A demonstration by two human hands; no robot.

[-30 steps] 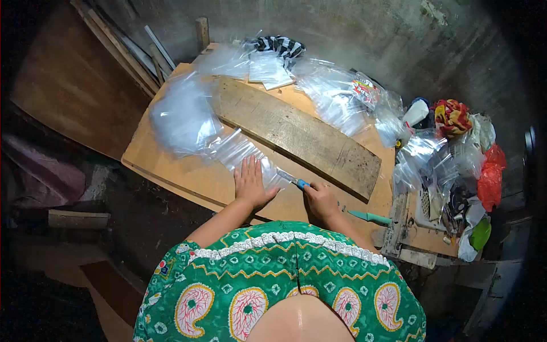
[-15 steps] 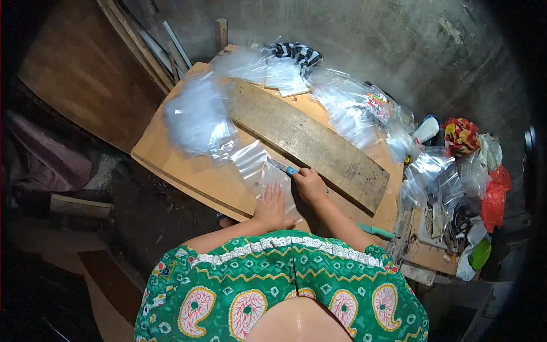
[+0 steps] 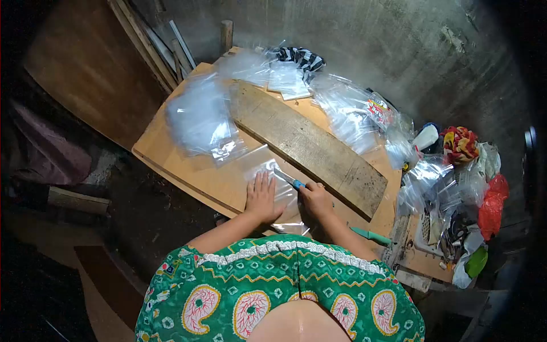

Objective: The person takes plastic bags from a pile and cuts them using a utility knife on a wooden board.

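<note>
My left hand (image 3: 262, 199) lies flat with its fingers stretched out, pressing on a clear plastic bag (image 3: 285, 196) on the tabletop. Wrapped round the blue handle of a utility knife (image 3: 297, 184), my right hand (image 3: 317, 200) rests just to the right of the bag. The knife's blade points up and left, over the bag's right side near my left fingertips. Beyond the knife, a thick wooden plank (image 3: 313, 149) lies slantwise on the table.
A heap of clear plastic bags (image 3: 199, 119) covers the left of the wooden table (image 3: 171, 154). More plastic (image 3: 347, 114) lies behind the plank. A green-handled knife (image 3: 370, 235) sits at right, near a red bag (image 3: 493, 206) and other clutter. A concrete wall stands behind.
My left hand has slid a little left and up on the plastic. The knife and my right hand have shifted slightly down and right, and the plastic under them lies differently.
</note>
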